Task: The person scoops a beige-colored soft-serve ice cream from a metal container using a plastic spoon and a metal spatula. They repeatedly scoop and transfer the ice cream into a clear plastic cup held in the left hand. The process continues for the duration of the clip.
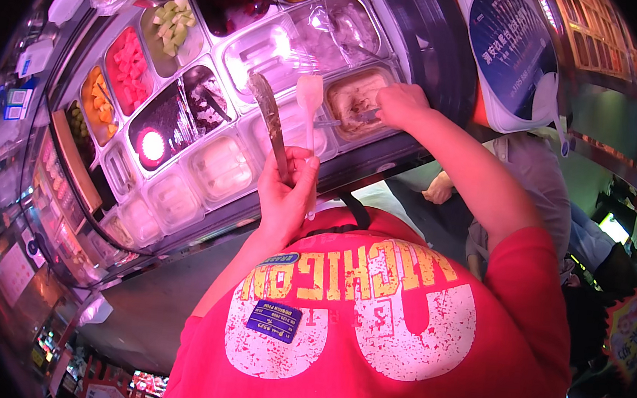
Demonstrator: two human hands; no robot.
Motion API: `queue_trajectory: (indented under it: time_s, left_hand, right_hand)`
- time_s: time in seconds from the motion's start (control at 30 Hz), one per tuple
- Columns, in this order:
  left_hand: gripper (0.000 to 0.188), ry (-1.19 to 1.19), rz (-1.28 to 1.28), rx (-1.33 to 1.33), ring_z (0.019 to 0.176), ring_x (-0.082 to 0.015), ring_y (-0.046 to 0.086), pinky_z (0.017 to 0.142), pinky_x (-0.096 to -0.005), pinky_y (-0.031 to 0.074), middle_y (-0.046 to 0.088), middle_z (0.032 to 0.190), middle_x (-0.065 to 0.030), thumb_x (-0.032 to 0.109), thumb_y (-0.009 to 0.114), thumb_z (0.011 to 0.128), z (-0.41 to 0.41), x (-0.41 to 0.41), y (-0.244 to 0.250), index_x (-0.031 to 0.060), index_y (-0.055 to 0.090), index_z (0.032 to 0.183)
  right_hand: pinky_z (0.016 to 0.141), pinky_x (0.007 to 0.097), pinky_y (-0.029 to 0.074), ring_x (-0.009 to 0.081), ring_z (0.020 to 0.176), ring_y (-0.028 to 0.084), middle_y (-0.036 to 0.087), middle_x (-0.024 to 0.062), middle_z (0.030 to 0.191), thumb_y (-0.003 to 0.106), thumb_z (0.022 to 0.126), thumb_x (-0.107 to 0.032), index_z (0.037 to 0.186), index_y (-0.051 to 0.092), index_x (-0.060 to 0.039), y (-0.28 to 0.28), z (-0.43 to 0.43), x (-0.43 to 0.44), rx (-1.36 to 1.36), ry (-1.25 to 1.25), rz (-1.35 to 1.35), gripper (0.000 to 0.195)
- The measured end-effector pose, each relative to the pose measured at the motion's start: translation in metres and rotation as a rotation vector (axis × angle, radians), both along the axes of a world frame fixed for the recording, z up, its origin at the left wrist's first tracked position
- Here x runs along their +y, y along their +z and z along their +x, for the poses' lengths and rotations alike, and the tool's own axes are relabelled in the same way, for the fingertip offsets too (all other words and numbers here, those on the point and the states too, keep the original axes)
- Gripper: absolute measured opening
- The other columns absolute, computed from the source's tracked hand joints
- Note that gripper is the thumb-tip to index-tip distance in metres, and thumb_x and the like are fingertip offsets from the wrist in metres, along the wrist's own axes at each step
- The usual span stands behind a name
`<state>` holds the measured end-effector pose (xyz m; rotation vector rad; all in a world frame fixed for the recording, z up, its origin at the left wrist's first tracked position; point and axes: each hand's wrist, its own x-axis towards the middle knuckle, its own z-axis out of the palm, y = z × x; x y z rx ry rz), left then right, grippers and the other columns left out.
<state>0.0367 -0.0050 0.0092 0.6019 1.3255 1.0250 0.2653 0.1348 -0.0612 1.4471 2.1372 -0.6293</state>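
My left hand (289,193) holds two utensils upright: a flat spatula (271,112) coated in dark paste, and a pale plastic spatula (310,107) with a broad blade. My right hand (403,107) reaches over the rim of a steel pan (334,95) at the counter's near right. Inside it is a light brown paste (362,92), smeared and scooped hollow. By my right fingertips is a translucent utensil (368,115); whether they grip it is hidden. Left of this pan sits a lidded container (296,131), behind the pale spatula.
Pans of diced green fruit (173,21), pink cubes (131,69) and orange cubes (100,100) line the far left. A plastic-covered pan of dark food (208,95) stands mid-counter. Lidded tubs (222,168) run along the near edge. Another person (530,178) stands to the right.
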Motion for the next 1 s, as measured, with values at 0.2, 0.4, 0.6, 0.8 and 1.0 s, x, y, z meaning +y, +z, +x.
queue_trajectory:
  time_s: [0.2, 0.4, 0.6, 0.8, 1.0]
  left_hand:
    - [0.017, -0.013, -0.014, -0.043, 0.052, -0.0016, 0.045, 0.046, -0.0175, 0.032, 0.054, 0.071, 0.0039, 0.003, 0.064, 0.091, 0.011, 0.007, -0.006, 0.0039, 0.054, 0.105]
    - [0.017, 0.004, 0.025, -0.014, 0.052, -0.0011, 0.044, 0.046, -0.0174, 0.032, 0.053, 0.07, 0.0042, 0.003, 0.064, 0.091, 0.009, 0.003, -0.016, 0.0045, 0.054, 0.105]
    - [0.017, -0.005, 0.053, -0.009, 0.052, -0.0009, 0.044, 0.046, -0.0175, 0.032, 0.053, 0.07, 0.0043, 0.003, 0.064, 0.091, 0.009, 0.002, -0.018, 0.0044, 0.054, 0.105]
    - [0.017, 0.007, 0.043, 0.02, 0.052, -0.0008, 0.043, 0.046, -0.0175, 0.032, 0.052, 0.07, 0.0044, 0.002, 0.064, 0.091, 0.01, 0.004, -0.015, 0.004, 0.054, 0.105]
    - [0.016, 0.024, 0.036, -0.006, 0.051, -0.0005, 0.042, 0.046, -0.0173, 0.031, 0.052, 0.069, 0.0045, 0.002, 0.063, 0.091, 0.008, 0.0, -0.016, 0.0037, 0.054, 0.105]
  right_hand:
    - [0.074, 0.0392, 0.054, 0.0283, 0.089, 0.069, 0.071, 0.0124, 0.089, 0.064, 0.078, -0.015, 0.085, 0.073, -0.0071, 0.024, 0.023, 0.021, -0.103, 0.144, 0.12, 0.015]
    - [0.073, 0.0395, 0.054, 0.0289, 0.087, 0.069, 0.071, 0.0133, 0.087, 0.063, 0.077, -0.013, 0.084, 0.073, -0.006, 0.058, 0.03, 0.018, -0.108, 0.184, 0.184, 0.014]
    - [0.077, 0.0424, 0.053, 0.0318, 0.086, 0.068, 0.069, 0.0159, 0.086, 0.07, 0.081, -0.028, 0.084, 0.072, -0.0062, 0.038, 0.03, 0.002, -0.046, -0.015, 0.085, 0.022]
    - [0.072, 0.0419, 0.054, 0.0304, 0.083, 0.068, 0.07, 0.0137, 0.082, 0.069, 0.077, -0.019, 0.08, 0.072, -0.0067, 0.032, 0.038, 0.009, -0.074, 0.176, 0.235, 0.012]
    - [0.069, 0.041, 0.054, 0.029, 0.081, 0.069, 0.07, 0.0113, 0.081, 0.057, 0.077, -0.009, 0.078, 0.072, -0.0086, 0.052, 0.046, 0.006, -0.029, 0.213, 0.267, 0.015]
